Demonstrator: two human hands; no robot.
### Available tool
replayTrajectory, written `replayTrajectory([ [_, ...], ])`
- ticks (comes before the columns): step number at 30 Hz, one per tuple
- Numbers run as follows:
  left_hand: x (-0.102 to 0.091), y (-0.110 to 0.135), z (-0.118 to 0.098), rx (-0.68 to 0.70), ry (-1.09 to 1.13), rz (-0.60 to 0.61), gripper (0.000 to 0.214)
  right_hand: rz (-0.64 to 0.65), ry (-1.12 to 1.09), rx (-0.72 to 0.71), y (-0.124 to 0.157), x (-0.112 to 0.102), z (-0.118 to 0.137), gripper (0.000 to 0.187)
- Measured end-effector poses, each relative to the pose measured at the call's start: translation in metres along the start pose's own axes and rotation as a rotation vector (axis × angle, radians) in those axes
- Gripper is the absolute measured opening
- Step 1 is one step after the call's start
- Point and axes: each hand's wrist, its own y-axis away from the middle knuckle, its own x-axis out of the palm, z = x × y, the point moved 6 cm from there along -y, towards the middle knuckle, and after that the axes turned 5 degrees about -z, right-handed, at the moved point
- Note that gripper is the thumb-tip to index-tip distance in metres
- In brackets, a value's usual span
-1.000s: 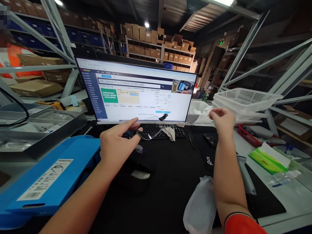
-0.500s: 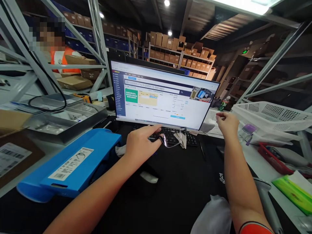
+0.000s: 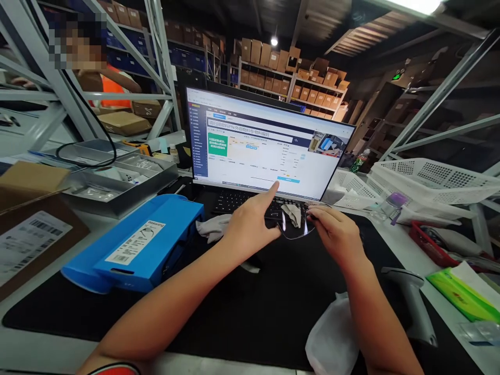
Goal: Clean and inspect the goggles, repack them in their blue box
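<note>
My left hand [image 3: 250, 224] has its forefinger and thumb spread wide apart, the thumb tip at the left edge of a pair of clear glasses [image 3: 297, 235]. Whether its other fingers touch them is hidden. At the right end of the glasses, the fingers of my right hand [image 3: 339, 237] are pinched on the frame. Behind the lens lies a crumpled pale piece [image 3: 292, 212], partly over the black keyboard [image 3: 230, 202]. A blue box [image 3: 156, 229] with a white label sits left of my left hand, a grey cloth [image 3: 213, 227] between them.
A monitor [image 3: 265, 151] stands ahead on the black mat [image 3: 219, 333]. To the right are a handheld scanner [image 3: 414, 302], a white bag [image 3: 334, 338], a green tissue pack [image 3: 464, 294] and white baskets [image 3: 437, 182]. On the left are a grey tray [image 3: 117, 190], a cardboard box [image 3: 35, 229] and a co-worker [image 3: 115, 83].
My right hand has come in from beside the baskets and taken hold of the glasses' right end. My left forefinger and thumb have spread apart. The glasses have moved right.
</note>
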Motion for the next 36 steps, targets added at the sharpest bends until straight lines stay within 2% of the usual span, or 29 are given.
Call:
replayTrajectory([
  [2,0.004,0.001,0.001,0.031,-0.004,0.004,0.128,-0.062,0.001,0.01,0.003,-0.004,-0.007,0.021],
  [3,0.004,0.001,0.002,0.039,-0.007,-0.009,0.139,-0.095,0.0,0.027,0.004,-0.007,-0.011,0.02],
  [5,0.004,0.001,0.006,0.04,-0.009,-0.031,0.143,-0.162,-0.012,0.089,0.005,-0.013,-0.022,0.016],
  [9,0.0,-0.002,0.016,-0.047,-0.014,-0.034,0.113,-0.259,-0.033,0.2,0.008,-0.027,-0.043,0.01],
  [13,-0.002,-0.004,0.018,-0.143,0.01,-0.009,0.078,-0.315,-0.084,0.238,0.012,-0.036,-0.049,0.009],
  [16,-0.002,-0.004,0.013,-0.123,0.07,0.004,0.051,-0.329,-0.15,0.285,0.013,-0.035,-0.05,0.007],
  [20,-0.009,-0.002,0.0,-0.01,0.176,-0.058,0.026,-0.326,-0.233,0.312,0.014,-0.032,-0.051,0.005],
  [28,-0.036,0.006,-0.031,0.278,0.168,-0.232,0.024,-0.336,-0.4,0.371,0.011,-0.031,-0.048,0.007],
  [32,-0.043,0.011,-0.042,0.347,0.122,-0.274,0.023,-0.298,-0.459,0.433,0.009,-0.026,-0.046,0.019],
  [36,-0.047,0.014,-0.049,0.376,0.11,-0.265,0.02,-0.261,-0.513,0.482,0.011,-0.021,-0.049,0.024],
])
